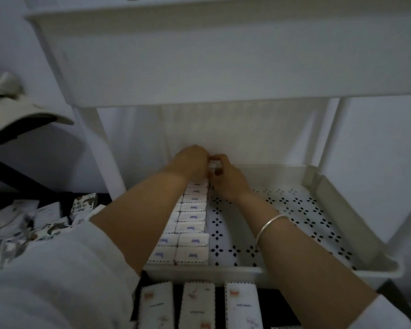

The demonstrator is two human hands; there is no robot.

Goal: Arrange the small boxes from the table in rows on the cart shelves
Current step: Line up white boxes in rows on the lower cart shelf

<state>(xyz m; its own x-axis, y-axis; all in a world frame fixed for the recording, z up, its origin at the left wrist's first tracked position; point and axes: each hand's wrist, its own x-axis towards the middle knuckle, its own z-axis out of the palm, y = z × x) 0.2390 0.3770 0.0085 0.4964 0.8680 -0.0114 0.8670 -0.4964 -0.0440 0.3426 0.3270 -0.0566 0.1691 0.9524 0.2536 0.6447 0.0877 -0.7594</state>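
Observation:
Both my hands reach to the back of the white cart's lower shelf (pixel 330 236). My left hand (pixel 192 162) and my right hand (pixel 226 176) together pinch one small white box (pixel 212 164) at the far end of a row. Two rows of small white boxes (pixel 192 224) with purple marks stand side by side on the left part of the shelf, running front to back. My left forearm covers part of the left row. Three longer white boxes (pixel 197 305) lie in front of the cart, below the shelf edge.
The right half of the shelf shows its bare perforated floor (pixel 294 210). The cart's upper tray (pixel 223 55) hangs close above the hands. A heap of patterned boxes (pixel 45 219) lies on the dark table at the left. A beige cap (pixel 17 110) sits at the far left.

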